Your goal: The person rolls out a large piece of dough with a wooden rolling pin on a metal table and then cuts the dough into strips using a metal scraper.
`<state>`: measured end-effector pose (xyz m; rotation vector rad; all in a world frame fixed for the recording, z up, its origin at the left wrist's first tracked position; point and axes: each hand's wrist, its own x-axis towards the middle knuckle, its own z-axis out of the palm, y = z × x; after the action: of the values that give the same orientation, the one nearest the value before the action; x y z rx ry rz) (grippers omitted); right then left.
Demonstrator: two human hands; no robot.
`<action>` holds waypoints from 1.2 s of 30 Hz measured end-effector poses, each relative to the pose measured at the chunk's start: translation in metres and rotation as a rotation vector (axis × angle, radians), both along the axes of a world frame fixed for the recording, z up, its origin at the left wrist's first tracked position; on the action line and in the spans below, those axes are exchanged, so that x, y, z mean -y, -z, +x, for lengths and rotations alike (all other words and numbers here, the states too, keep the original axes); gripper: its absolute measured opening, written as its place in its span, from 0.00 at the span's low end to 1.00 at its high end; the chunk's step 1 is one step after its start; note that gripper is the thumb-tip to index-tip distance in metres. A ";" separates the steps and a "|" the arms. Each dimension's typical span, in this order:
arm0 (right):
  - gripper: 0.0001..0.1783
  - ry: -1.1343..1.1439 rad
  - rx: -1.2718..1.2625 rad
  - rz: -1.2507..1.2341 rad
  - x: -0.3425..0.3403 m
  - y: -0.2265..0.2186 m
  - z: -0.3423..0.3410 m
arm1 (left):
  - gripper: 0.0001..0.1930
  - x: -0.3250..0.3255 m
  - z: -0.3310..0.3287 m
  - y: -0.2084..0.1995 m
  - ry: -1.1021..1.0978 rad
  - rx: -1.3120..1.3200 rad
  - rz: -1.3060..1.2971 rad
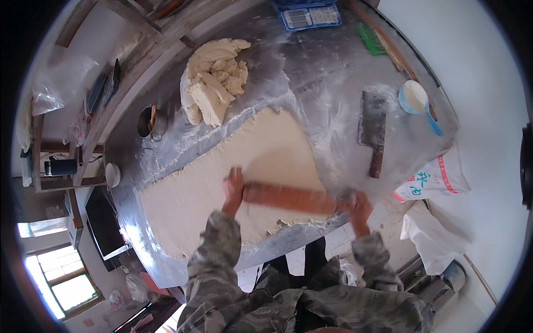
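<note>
A wide sheet of pale dough (pixel 208 188) lies flat on the metal table. Across its right part rests a wooden rolling pin (pixel 288 198), slightly smeared by motion. My left hand (pixel 234 187) is closed round the pin's left end, above the dough. At the other end, near the table's front edge, my right hand (pixel 360 210) grips the pin's handle. Behind the sheet sits a heaped lump of dough (pixel 214 83) with cut faces. To the right of the sheet lies a cleaver (pixel 372 130) with a dark blade and wooden handle.
Flour streaks the metal table (pixel 327 66). A blue scoop of flour (pixel 414 97) stands at the right, a blue scale (pixel 310 16) at the back. A metal mug (pixel 152 123) and a white bowl (pixel 112 175) are at the left edge. Sacks (pixel 436 180) stand beyond the right edge.
</note>
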<state>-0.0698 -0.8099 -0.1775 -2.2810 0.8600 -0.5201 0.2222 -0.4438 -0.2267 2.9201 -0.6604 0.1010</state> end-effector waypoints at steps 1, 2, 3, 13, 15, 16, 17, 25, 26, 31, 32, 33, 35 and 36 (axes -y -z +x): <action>0.11 -0.004 -0.124 -0.024 0.018 -0.002 0.031 | 0.10 0.021 0.031 -0.003 -0.045 0.021 0.056; 0.11 -0.001 -0.264 -0.052 0.029 -0.011 0.052 | 0.09 0.044 0.060 -0.011 0.016 0.073 0.089; 0.10 -0.013 -0.222 -0.013 0.030 -0.016 0.055 | 0.08 0.072 0.079 -0.022 -0.016 0.017 -0.136; 0.19 -0.134 0.090 -0.233 -0.057 -0.003 0.036 | 0.06 0.048 0.153 -0.003 0.124 0.144 -0.126; 0.20 -0.123 0.049 -0.258 -0.030 0.005 0.048 | 0.13 0.123 0.186 -0.005 0.068 0.136 -0.381; 0.21 -0.159 0.075 -0.226 -0.035 0.004 0.068 | 0.18 0.109 0.228 -0.013 0.061 0.070 -0.103; 0.23 -0.110 -0.004 -0.204 -0.012 0.009 0.064 | 0.20 0.160 0.217 -0.012 -0.039 -0.001 -0.262; 0.23 -0.326 -0.135 -0.158 -0.019 -0.020 0.031 | 0.07 0.061 0.126 -0.018 0.240 0.130 -0.314; 0.23 -0.388 -0.144 -0.156 -0.037 -0.023 0.030 | 0.07 0.014 0.112 -0.017 0.236 0.185 -0.317; 0.24 -0.495 -0.191 -0.185 -0.054 -0.029 0.045 | 0.09 -0.028 0.072 -0.048 -0.163 -0.082 -0.506; 0.25 -0.508 -0.188 -0.183 -0.045 -0.030 0.055 | 0.09 -0.031 0.067 -0.052 -0.195 -0.091 -0.529; 0.25 -0.515 -0.181 -0.184 -0.038 -0.036 0.067 | 0.08 -0.032 0.066 -0.056 -0.221 -0.096 -0.555; 0.26 -0.544 -0.185 -0.227 -0.036 -0.048 0.085 | 0.08 -0.033 0.063 -0.062 -0.271 -0.096 -0.553; 0.26 -0.560 -0.179 -0.242 -0.041 -0.053 0.090 | 0.08 -0.049 0.061 -0.057 -0.257 -0.074 -0.543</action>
<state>0.0207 -0.7690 -0.1244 -2.6734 0.2107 -0.1731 0.2837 -0.3951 -0.1699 2.4478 -0.1968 0.1693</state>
